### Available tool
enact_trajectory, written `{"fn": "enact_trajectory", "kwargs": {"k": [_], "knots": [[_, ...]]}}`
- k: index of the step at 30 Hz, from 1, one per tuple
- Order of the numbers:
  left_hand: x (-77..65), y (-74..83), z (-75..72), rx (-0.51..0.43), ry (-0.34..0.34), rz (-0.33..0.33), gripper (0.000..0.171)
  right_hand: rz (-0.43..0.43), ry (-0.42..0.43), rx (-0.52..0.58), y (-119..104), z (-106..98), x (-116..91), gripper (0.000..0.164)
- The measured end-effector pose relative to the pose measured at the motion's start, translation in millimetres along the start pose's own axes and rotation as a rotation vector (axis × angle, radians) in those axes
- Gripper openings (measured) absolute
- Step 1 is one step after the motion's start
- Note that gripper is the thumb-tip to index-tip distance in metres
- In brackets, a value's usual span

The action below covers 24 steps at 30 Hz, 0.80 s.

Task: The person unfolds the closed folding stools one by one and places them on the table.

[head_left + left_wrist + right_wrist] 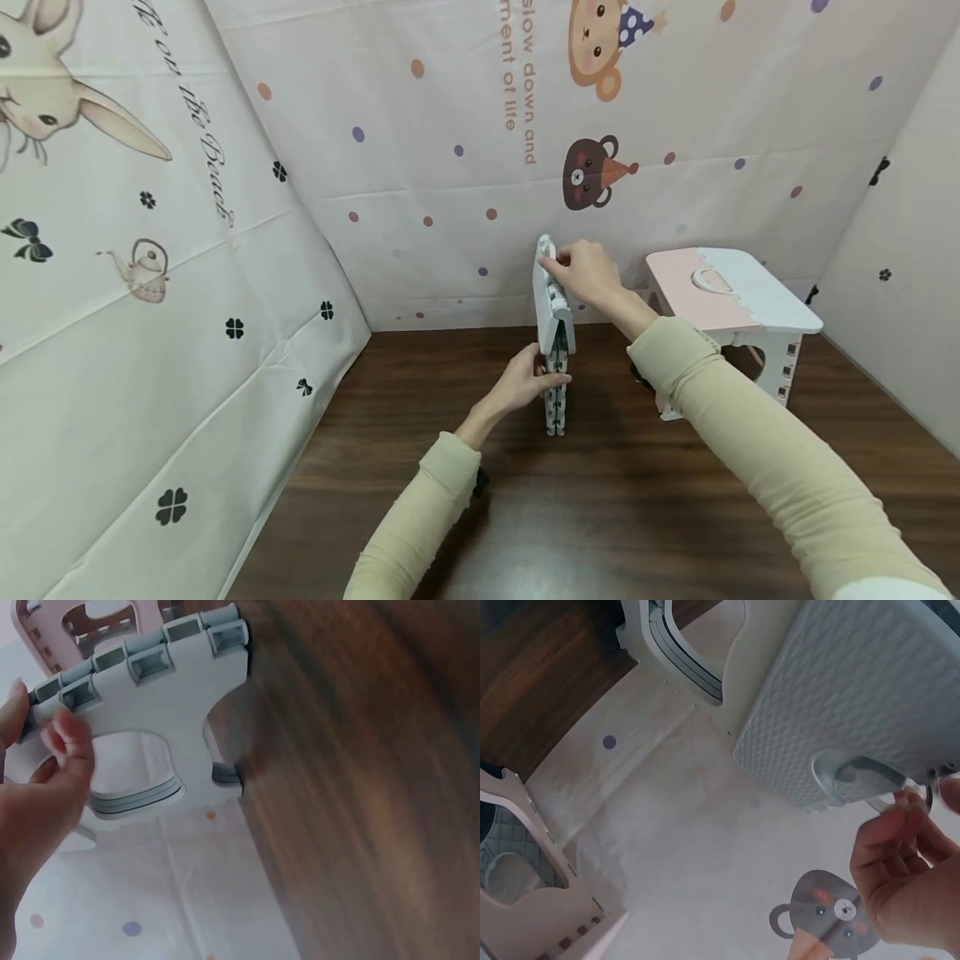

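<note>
A white-grey folding stool (pixel 545 312) stands upright on the dark wooden table, its legs folded together into a narrow stack. My left hand (pixel 522 379) holds the folded legs low down, thumb on the near side. In the left wrist view that hand (pixel 45 802) is at the hinged edge of a leg panel (pixel 187 694), by its cut-out. Higher up, my right hand (pixel 592 271) pinches the stool's top edge. The right wrist view has the textured underside (pixel 855 697) of the seat, with the right hand's (pixel 907 885) fingertips beside the handle opening.
A second folding stool (pixel 780 292), pink and white with a handle on top, stands unfolded to the right. Behind the table (pixel 375 383) hangs a printed white cloth (pixel 420 167); more cloth (pixel 247 367) lines the left side.
</note>
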<state>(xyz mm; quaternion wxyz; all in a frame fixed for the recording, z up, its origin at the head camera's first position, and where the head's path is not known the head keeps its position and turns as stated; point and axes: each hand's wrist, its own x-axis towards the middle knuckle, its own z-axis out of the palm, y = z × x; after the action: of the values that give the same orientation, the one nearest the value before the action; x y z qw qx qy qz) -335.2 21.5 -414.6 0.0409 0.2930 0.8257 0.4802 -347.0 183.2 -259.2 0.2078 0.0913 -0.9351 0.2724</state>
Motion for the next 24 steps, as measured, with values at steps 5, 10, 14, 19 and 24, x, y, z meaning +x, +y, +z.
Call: {"fn": "enact_trajectory", "kwargs": {"k": [5, 10, 14, 19, 24], "knots": [[-3.2, -6.3, -12.1, 0.088, -0.075, -0.052, 0.053, 0.008, 0.022, 0.007, -5, 2, 2, 0.035], [-19.6, -19.2, -28.5, 0.172, -0.172, -0.165, 0.066, 0.001, 0.021, 0.012, -6, 7, 1, 0.037], [-27.7, -23.0, -35.5, 0.198, -0.198, -0.198, 0.065, 0.011, 0.033, 0.010, -5, 7, 0, 0.038], [-34.0, -23.8, -42.1, 0.160, -0.188, -0.226, 0.063, 0.012, 0.049, 0.006, -3, 7, 1, 0.036], [-36.4, -23.3, -46.4, 0.142, -0.192, -0.226, 0.059, 0.016, 0.046, -0.002, -2, 6, 1, 0.035]]}}
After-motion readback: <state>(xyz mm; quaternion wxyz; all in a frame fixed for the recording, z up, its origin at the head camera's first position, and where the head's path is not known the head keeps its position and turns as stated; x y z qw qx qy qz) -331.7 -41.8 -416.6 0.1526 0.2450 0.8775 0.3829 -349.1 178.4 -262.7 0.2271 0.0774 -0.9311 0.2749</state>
